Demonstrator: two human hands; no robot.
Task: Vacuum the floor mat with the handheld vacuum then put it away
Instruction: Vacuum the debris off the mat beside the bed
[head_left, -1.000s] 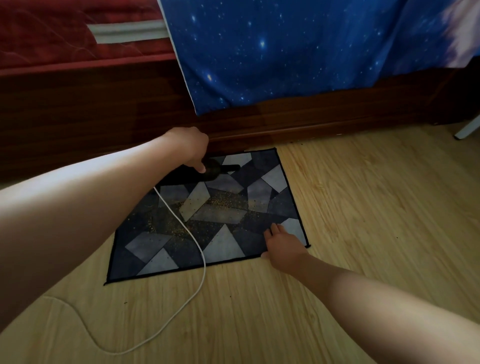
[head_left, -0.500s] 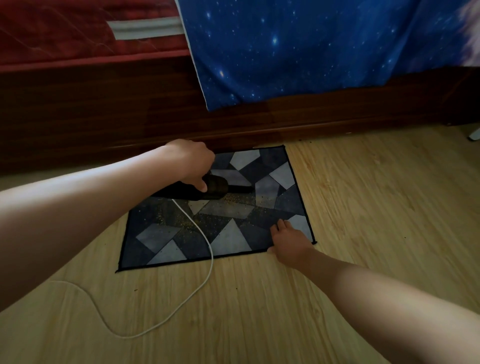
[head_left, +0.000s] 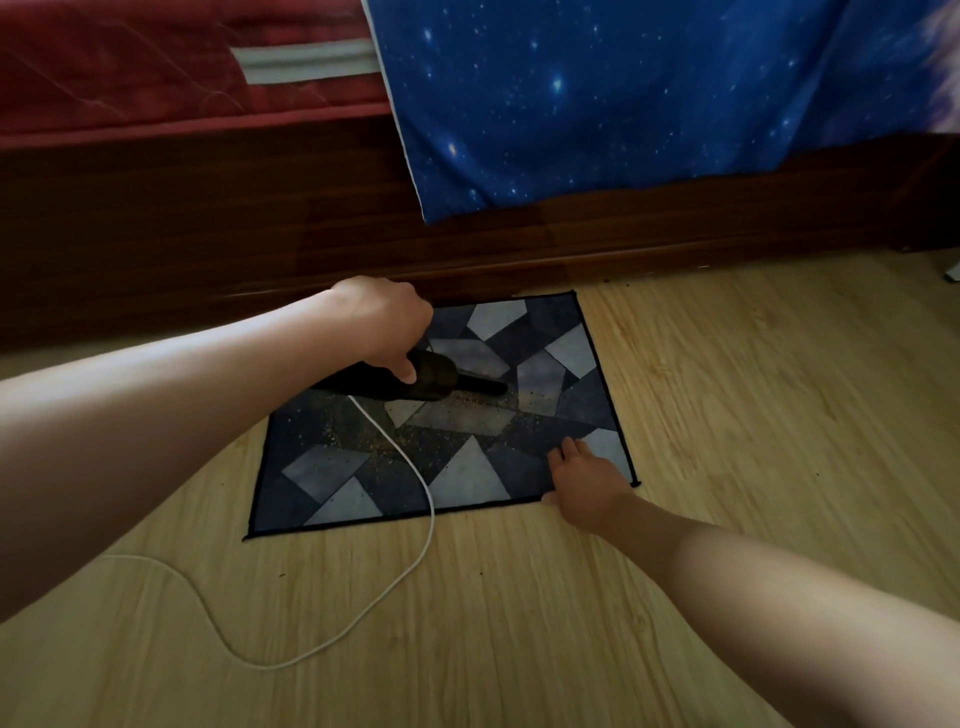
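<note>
A small floor mat (head_left: 467, 467) with a grey and dark geometric pattern lies on the wooden floor beside the bed. Yellowish crumbs (head_left: 415, 441) are scattered across its middle. My left hand (head_left: 382, 322) grips the black handheld vacuum (head_left: 431, 379), whose narrow nozzle points right and touches the mat among the crumbs. A white cord (head_left: 415, 478) runs from the vacuum's rear over the mat and loops across the floor to the left. My right hand (head_left: 587, 483) presses flat on the mat's near right corner.
A dark wooden bed frame (head_left: 571, 244) runs along the far edge of the mat. A blue starry sheet (head_left: 623, 104) hangs over it, and a red mattress (head_left: 130, 67) shows at the left. Light wood floor (head_left: 727, 415) spreads right and toward me.
My left hand has drawn the vacuum from the mat's far edge toward the middle, nozzle now in the crumbs. The right hand stays on the same corner. The view has shifted slightly.
</note>
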